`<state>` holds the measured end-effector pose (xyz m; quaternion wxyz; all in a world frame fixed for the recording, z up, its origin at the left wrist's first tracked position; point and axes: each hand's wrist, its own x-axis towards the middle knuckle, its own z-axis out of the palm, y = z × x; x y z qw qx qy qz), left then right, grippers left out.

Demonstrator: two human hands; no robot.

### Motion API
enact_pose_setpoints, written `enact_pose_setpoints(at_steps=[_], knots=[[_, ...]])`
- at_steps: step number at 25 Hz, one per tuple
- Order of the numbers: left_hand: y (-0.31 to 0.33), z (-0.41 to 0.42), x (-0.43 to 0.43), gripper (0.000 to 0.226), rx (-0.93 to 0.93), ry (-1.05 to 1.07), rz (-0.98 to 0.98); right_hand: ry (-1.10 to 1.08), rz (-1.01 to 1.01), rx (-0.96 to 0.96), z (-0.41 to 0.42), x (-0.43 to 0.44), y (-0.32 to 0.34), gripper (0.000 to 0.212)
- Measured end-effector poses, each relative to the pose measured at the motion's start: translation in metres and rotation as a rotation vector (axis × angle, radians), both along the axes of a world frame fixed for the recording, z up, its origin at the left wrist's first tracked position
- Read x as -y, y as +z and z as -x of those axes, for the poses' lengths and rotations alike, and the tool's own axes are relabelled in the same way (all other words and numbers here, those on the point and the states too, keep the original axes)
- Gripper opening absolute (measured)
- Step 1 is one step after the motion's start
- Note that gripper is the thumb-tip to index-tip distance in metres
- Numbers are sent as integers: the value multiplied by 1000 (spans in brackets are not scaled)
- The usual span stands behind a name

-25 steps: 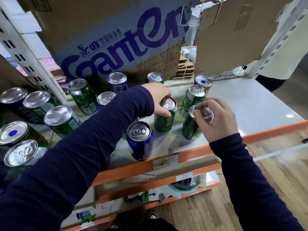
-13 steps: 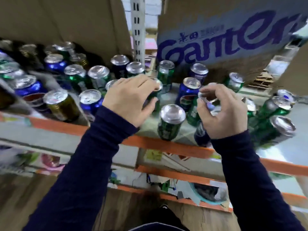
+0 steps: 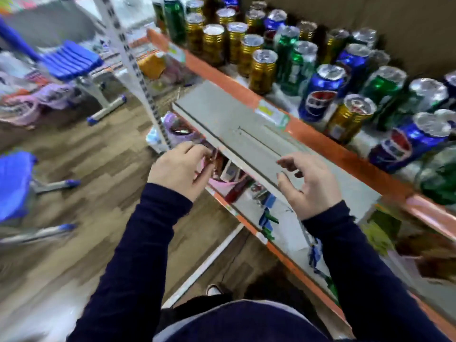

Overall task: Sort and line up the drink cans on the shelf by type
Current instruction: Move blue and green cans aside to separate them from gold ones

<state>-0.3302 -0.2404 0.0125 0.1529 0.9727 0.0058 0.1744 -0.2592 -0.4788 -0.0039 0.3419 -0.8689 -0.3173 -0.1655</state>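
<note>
The frame is blurred by motion. An orange-edged shelf [image 3: 246, 95] runs diagonally from the top middle to the right. On it stand several gold cans [image 3: 262, 70], green cans [image 3: 292, 62] and blue cans [image 3: 320, 92], mixed together. My left hand [image 3: 179, 172] and my right hand [image 3: 308, 186] hang in front of the shelf, below and apart from the cans. The right hand is empty, fingers spread. The left hand's fingers are loosely curled with nothing seen in them.
A grey board [image 3: 246, 134] juts out below the can shelf. A lower shelf [image 3: 283, 233] holds small packets. A white perforated upright [image 3: 138, 77] stands left of the shelf. Blue chairs [image 3: 71, 60] stand on the wooden floor [image 3: 86, 218] to the left.
Both hands have come off the cans and dropped below the shelf. The view has swung left, so the left part of the shelf and the floor now show.
</note>
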Motion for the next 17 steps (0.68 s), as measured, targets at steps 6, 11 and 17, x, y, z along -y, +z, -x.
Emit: enact_pose_setpoints(at_steps=[6, 11, 17], knots=[[-28, 17, -80, 34, -88, 142, 54, 145, 70, -107, -13, -96, -15, 17], [-38, -34, -145, 40, -106, 167, 37, 173, 37, -95, -78, -170, -20, 15], [-10, -161, -220, 30, -13, 87, -3, 77, -51, 37, -188, -237, 19, 13]])
